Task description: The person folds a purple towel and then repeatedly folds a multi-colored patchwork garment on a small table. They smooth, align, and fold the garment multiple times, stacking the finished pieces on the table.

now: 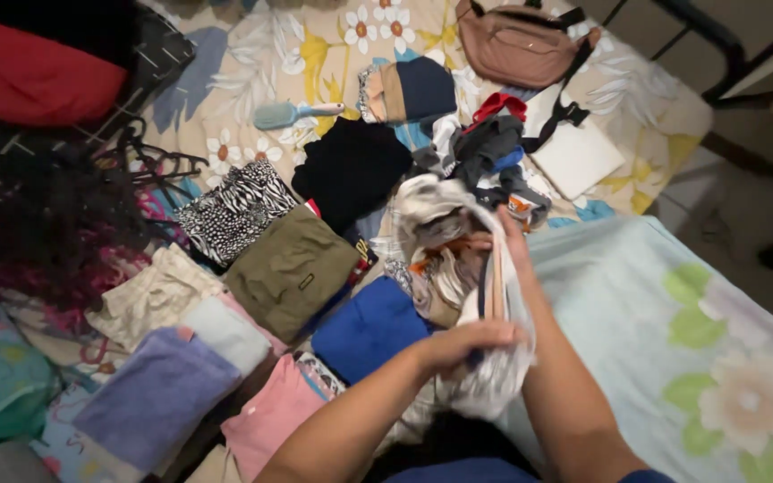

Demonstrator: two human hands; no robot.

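White garment bundle in both hands, folded clothes beside, right grip probably closed.

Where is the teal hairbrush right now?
The teal plastic hairbrush lies on the floral bedsheet, upper centre-left, between the zebra-print folded cloth and the navy beanie.

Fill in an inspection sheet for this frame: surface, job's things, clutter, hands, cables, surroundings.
Surface: floral bedsheet, mostly covered.
Job's things: pale patterned garment, bunched, held in both hands.
Clutter: folded blue cloth, olive cloth, zebra-print cloth, lilac cloth, hairbrush, tan bag, white flat pad.
Hands: left hand gripping the garment low; right hand gripping its upper edge.
Cables: nothing seen.
Surroundings: tiled floor at right.
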